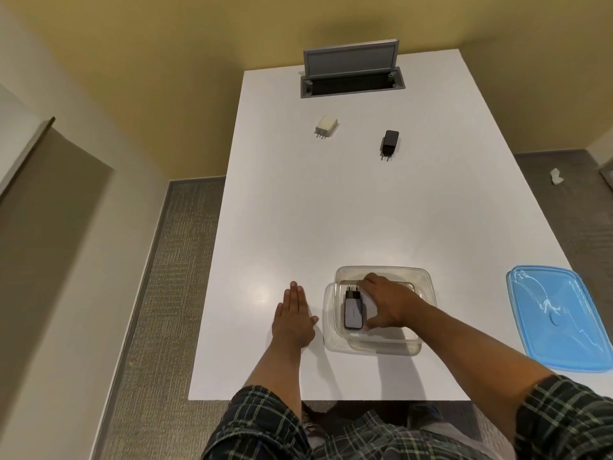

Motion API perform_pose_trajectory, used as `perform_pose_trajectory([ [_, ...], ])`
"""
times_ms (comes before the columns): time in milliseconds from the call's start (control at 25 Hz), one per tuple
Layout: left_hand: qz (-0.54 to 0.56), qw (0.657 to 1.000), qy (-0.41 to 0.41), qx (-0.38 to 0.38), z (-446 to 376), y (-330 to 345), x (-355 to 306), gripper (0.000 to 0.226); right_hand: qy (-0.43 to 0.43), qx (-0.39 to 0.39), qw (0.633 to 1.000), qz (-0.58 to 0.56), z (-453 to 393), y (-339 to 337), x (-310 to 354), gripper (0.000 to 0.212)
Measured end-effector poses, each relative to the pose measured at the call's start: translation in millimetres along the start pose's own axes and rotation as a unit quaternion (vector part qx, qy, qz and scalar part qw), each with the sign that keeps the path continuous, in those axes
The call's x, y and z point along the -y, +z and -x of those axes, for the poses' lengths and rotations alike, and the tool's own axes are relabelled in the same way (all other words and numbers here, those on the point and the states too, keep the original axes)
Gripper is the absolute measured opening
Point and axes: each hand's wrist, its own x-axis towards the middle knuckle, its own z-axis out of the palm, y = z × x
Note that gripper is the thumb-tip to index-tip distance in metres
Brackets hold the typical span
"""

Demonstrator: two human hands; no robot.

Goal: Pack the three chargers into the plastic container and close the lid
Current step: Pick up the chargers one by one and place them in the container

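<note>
A clear plastic container (424, 280) stands near the table's front edge. Inside it lies a grey charger (353, 314) with black prongs pointing away from me. My right hand (388, 303) reaches into the container, fingers curled around that charger's right side. My left hand (293, 318) lies flat on the table just left of the container, holding nothing. A white charger (326, 126) and a black charger (389, 143) lie far back on the table. The blue lid (557, 317) rests flat at the right edge.
The white table (298, 210) has an open grey cable hatch (351, 73) at its far end. Carpeted floor lies on both sides, with a scrap of white paper (556, 176) on the floor at the right.
</note>
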Motion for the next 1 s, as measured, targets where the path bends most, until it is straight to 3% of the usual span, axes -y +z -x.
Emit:
perform_pose_trajectory([
  [480,-0.011,1.0,0.004,0.0,0,-1,0,0.077,0.037,0.035,0.999,-0.004,2,4,2,0.08],
  [640,-0.007,1.0,0.012,-0.01,0,-2,1,0.077,0.029,0.034,0.998,0.046,5,0,4,0.079],
  [800,0.005,0.998,0.032,-0.049,4,-2,8,0.07,-0.001,-0.035,0.994,0.108,8,-6,4,0.072],
  [1000,-0.017,0.986,0.027,-0.166,-3,-18,4,0.048,-0.109,-0.171,0.974,0.1,5,-25,1,0.047],
])
